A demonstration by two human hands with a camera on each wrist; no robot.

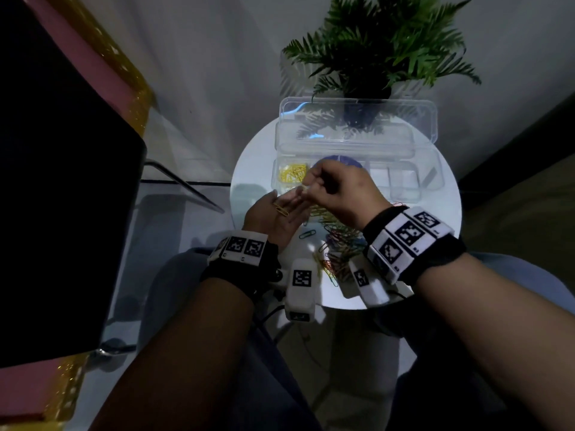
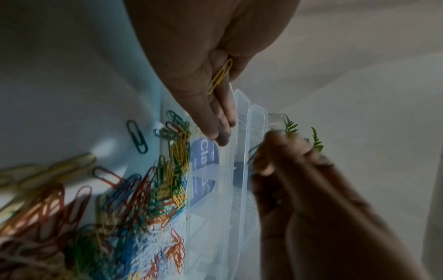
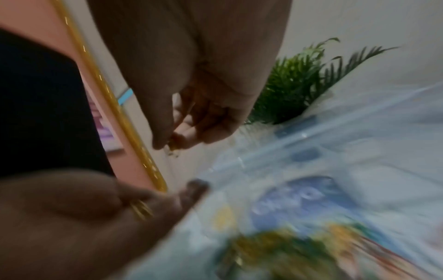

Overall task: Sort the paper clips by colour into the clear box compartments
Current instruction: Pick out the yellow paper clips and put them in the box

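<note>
Round white counter (image 1: 435, 244), fern (image 1: 389, 48) behind. Clear box (image 1: 404, 181), lid up, yellow clips (image 1: 291, 174) in its leftmost compartment. Mixed clips (image 1: 339, 244) heaped on counter before box. Left hand (image 1: 273, 217): palm up, fingers relaxed, yellow clip (image 1: 63, 209) lying on it. Right hand (image 1: 339, 191): grip closed, fingertips pinching small yellowish item (image 1: 304, 188), too blurred to identify.

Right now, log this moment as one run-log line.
left hand: open, yellow clips on palm | right hand: pinching yellow clip | clear box: yellow compartment started | mixed pile remains
</note>
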